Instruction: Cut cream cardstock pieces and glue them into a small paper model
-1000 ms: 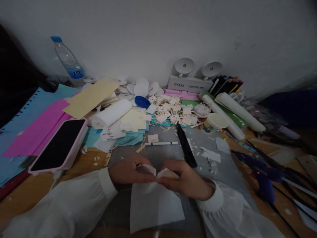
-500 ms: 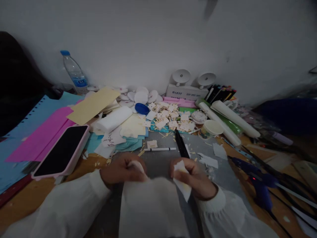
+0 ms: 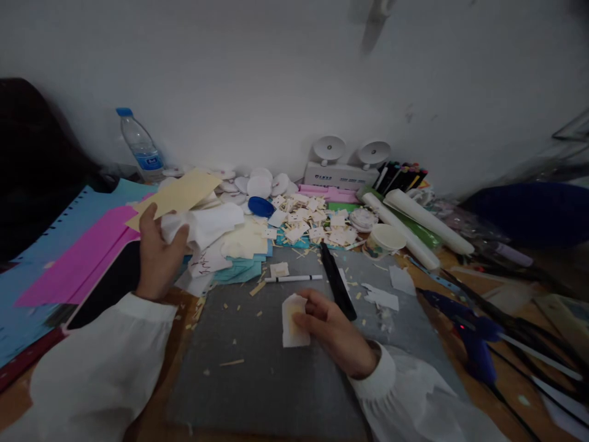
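Observation:
My right hand (image 3: 334,331) pinches a small white paper piece (image 3: 292,322) with a yellowish stain, above the grey mat (image 3: 243,393). At the left, my left hand (image 3: 161,255) is raised near the phone, thumb and fingers apart, beside a crumpled white paper sheet (image 3: 202,222). Whether the fingers still touch that sheet is hard to tell. Beyond the right hand lie a black cutter-like tool (image 3: 338,282), a white pen (image 3: 294,279) and a small cream card piece (image 3: 278,269).
Small cards with drawn faces (image 3: 299,224) are heaped behind the mat. A glue gun (image 3: 476,334) with cables lies at the right, near white rolls (image 3: 427,218) and a paper cup (image 3: 385,238). Pink paper (image 3: 87,252), a phone (image 3: 108,285) and a bottle (image 3: 142,144) are at the left.
My left hand has moved left and away from my body, and the large white sheet has left the space over the mat. My right hand has shifted slightly left, still with the small piece.

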